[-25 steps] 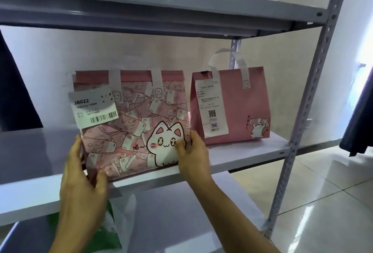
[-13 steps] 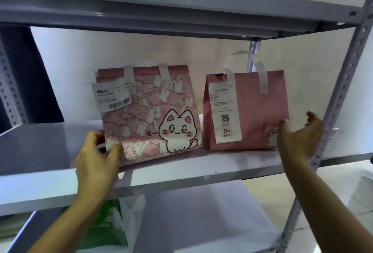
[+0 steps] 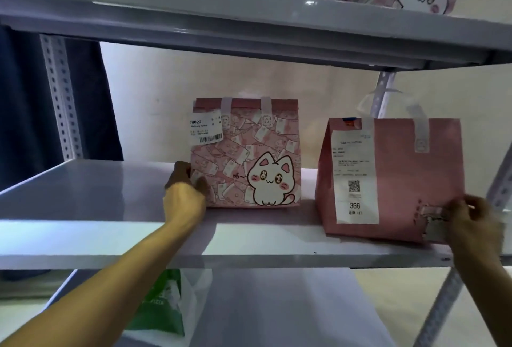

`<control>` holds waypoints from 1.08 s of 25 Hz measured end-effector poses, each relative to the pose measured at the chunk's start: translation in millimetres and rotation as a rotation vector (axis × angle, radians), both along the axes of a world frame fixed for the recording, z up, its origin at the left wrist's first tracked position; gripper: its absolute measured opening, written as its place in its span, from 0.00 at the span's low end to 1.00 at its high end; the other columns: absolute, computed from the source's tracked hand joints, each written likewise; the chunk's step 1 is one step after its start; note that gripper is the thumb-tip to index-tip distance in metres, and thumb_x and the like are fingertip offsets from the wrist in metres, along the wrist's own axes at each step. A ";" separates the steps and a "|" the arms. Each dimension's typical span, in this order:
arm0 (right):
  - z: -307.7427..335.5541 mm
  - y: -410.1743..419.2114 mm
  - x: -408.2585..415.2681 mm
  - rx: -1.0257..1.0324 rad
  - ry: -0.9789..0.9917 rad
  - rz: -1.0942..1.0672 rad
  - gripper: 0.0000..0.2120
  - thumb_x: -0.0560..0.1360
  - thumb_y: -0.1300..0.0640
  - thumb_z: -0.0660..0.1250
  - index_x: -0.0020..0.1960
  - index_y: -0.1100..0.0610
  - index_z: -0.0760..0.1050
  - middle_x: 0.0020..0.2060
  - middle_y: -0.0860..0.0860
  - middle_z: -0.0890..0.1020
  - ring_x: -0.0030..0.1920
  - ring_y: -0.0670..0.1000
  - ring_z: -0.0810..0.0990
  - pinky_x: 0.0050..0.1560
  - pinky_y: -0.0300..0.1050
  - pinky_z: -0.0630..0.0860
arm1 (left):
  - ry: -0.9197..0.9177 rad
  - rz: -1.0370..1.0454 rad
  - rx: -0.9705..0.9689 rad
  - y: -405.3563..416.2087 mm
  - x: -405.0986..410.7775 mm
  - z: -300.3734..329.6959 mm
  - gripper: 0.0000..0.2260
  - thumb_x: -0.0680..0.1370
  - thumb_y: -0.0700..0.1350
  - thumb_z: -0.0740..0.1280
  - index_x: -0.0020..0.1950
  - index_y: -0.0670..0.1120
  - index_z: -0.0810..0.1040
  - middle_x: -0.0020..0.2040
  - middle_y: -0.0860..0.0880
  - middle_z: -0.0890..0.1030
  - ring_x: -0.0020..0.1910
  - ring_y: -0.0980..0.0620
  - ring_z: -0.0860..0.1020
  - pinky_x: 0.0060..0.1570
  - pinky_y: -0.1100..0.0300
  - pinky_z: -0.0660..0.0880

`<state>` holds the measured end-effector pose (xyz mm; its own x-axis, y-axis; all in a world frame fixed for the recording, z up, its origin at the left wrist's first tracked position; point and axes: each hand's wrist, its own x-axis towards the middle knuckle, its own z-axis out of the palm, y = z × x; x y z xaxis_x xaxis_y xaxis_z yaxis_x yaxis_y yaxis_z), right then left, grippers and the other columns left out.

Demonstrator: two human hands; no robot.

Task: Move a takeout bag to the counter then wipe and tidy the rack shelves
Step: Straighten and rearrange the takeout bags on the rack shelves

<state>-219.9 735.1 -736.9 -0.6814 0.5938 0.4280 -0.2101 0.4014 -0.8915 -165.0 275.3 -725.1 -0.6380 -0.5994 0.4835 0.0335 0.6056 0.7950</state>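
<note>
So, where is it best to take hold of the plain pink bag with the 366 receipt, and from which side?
Probably by the white handle loops, coming from above and in front. The plain pink bag stands upright at the shelf's front edge, its loops standing free under the upper shelf. The right hand holds only its lower right corner.

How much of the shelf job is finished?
Not much shows as done. Two pink bags sit on the middle shelf. The left hand holds the cat bag at its bottom corner; the right hand holds the plain bag at its corner. No cloth or counter is in view, so wiping can't be judged.
</note>
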 end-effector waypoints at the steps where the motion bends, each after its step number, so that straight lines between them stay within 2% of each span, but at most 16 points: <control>1: -0.9 7.0 5.7 0.014 0.028 -0.006 0.13 0.83 0.52 0.58 0.62 0.56 0.75 0.50 0.58 0.80 0.48 0.57 0.78 0.48 0.49 0.76 | 0.000 -0.013 0.013 1.3 -4.9 1.4 0.08 0.80 0.45 0.66 0.57 0.45 0.72 0.53 0.42 0.82 0.48 0.39 0.80 0.46 0.45 0.80; 4: -0.5 19.5 26.2 0.017 0.088 -0.010 0.13 0.82 0.54 0.59 0.61 0.57 0.76 0.47 0.56 0.79 0.46 0.56 0.77 0.42 0.40 0.72 | -0.009 -0.019 0.066 6.5 -15.4 1.4 0.09 0.78 0.44 0.68 0.56 0.45 0.72 0.53 0.42 0.82 0.46 0.42 0.78 0.43 0.52 0.75; 6: 1.7 18.5 41.6 -0.024 0.124 0.009 0.10 0.81 0.52 0.60 0.58 0.51 0.77 0.47 0.55 0.80 0.43 0.53 0.79 0.35 0.38 0.77 | -0.012 -0.036 0.086 9.9 -17.2 0.3 0.10 0.77 0.44 0.68 0.56 0.46 0.72 0.53 0.42 0.82 0.44 0.43 0.76 0.42 0.54 0.72; 7: 2.1 16.9 48.4 -0.047 0.134 0.024 0.08 0.80 0.51 0.60 0.55 0.47 0.77 0.47 0.55 0.80 0.40 0.49 0.80 0.29 0.35 0.78 | -0.013 -0.056 0.091 10.7 -16.7 0.4 0.11 0.77 0.45 0.68 0.57 0.46 0.72 0.55 0.42 0.82 0.46 0.42 0.77 0.44 0.53 0.74; 9: 1.9 11.0 61.9 -0.068 0.137 0.046 0.07 0.77 0.48 0.61 0.49 0.44 0.77 0.48 0.55 0.82 0.39 0.47 0.80 0.29 0.29 0.75 | -0.030 -0.100 0.101 9.1 -10.7 1.3 0.16 0.77 0.46 0.68 0.63 0.46 0.70 0.60 0.41 0.78 0.54 0.38 0.78 0.52 0.47 0.77; 12: -1.8 -8.2 79.1 -0.090 0.104 0.093 0.07 0.77 0.46 0.61 0.48 0.39 0.79 0.48 0.53 0.83 0.44 0.54 0.80 0.32 0.31 0.77 | -0.077 -0.101 0.108 7.2 9.4 1.9 0.24 0.78 0.48 0.68 0.72 0.46 0.65 0.67 0.39 0.70 0.63 0.36 0.73 0.62 0.40 0.73; 14: -5.6 -29.1 89.1 -0.073 0.098 0.114 0.07 0.76 0.44 0.61 0.48 0.38 0.79 0.47 0.50 0.83 0.47 0.56 0.81 0.37 0.38 0.79 | -0.052 -0.149 0.067 12.8 34.2 -1.3 0.22 0.79 0.46 0.66 0.72 0.48 0.65 0.68 0.42 0.69 0.63 0.41 0.73 0.63 0.43 0.73; 15: -6.8 -38.9 94.3 -0.067 0.103 0.127 0.07 0.77 0.44 0.61 0.48 0.39 0.79 0.47 0.50 0.83 0.48 0.56 0.81 0.39 0.41 0.79 | -0.017 -0.206 0.049 18.0 50.0 -3.4 0.19 0.80 0.45 0.65 0.71 0.50 0.67 0.67 0.45 0.70 0.60 0.48 0.75 0.61 0.47 0.75; 17: -8.4 -54.3 102.8 -0.060 0.117 0.150 0.07 0.79 0.48 0.62 0.48 0.40 0.79 0.46 0.50 0.83 0.47 0.55 0.81 0.38 0.38 0.79 | 0.067 -0.348 0.042 30.5 84.0 -9.1 0.14 0.81 0.41 0.64 0.65 0.53 0.72 0.62 0.51 0.73 0.52 0.62 0.77 0.51 0.63 0.79; 19: -10.0 -67.1 112.2 -0.076 0.125 0.176 0.08 0.80 0.50 0.63 0.48 0.41 0.79 0.44 0.50 0.83 0.45 0.54 0.80 0.35 0.35 0.77 | 0.113 -0.497 0.056 42.4 119.1 -16.6 0.13 0.81 0.40 0.63 0.61 0.57 0.75 0.60 0.57 0.76 0.54 0.68 0.76 0.45 0.74 0.75; 21: -9.1 -83.9 121.7 -0.100 0.122 0.222 0.08 0.81 0.52 0.63 0.49 0.43 0.80 0.43 0.49 0.84 0.43 0.50 0.81 0.35 0.37 0.78 | 0.122 -0.581 0.032 48.6 148.8 -21.3 0.13 0.82 0.46 0.62 0.60 0.64 0.74 0.60 0.65 0.77 0.59 0.68 0.74 0.47 0.75 0.74; 23: -8.6 -105.8 128.0 -0.090 0.118 0.276 0.09 0.82 0.54 0.63 0.49 0.44 0.80 0.41 0.47 0.85 0.40 0.42 0.81 0.36 0.33 0.77 | 0.114 -0.632 0.038 44.5 168.9 -23.0 0.11 0.82 0.54 0.60 0.62 0.68 0.72 0.60 0.69 0.76 0.61 0.68 0.74 0.49 0.74 0.74; 25: -7.7 -131.4 134.0 -0.073 0.116 0.319 0.09 0.82 0.54 0.62 0.50 0.45 0.80 0.40 0.44 0.85 0.38 0.39 0.80 0.37 0.33 0.77 | 0.145 -0.666 0.082 32.8 181.8 -23.3 0.13 0.81 0.56 0.59 0.65 0.67 0.72 0.62 0.67 0.77 0.62 0.65 0.75 0.51 0.74 0.74; 27: -6.8 -157.1 139.7 -0.056 0.114 0.375 0.08 0.82 0.53 0.62 0.51 0.45 0.79 0.40 0.43 0.85 0.37 0.40 0.81 0.37 0.38 0.77 | 0.191 -0.641 0.124 17.7 191.2 -23.4 0.14 0.82 0.54 0.60 0.66 0.63 0.73 0.62 0.61 0.79 0.62 0.59 0.77 0.53 0.70 0.75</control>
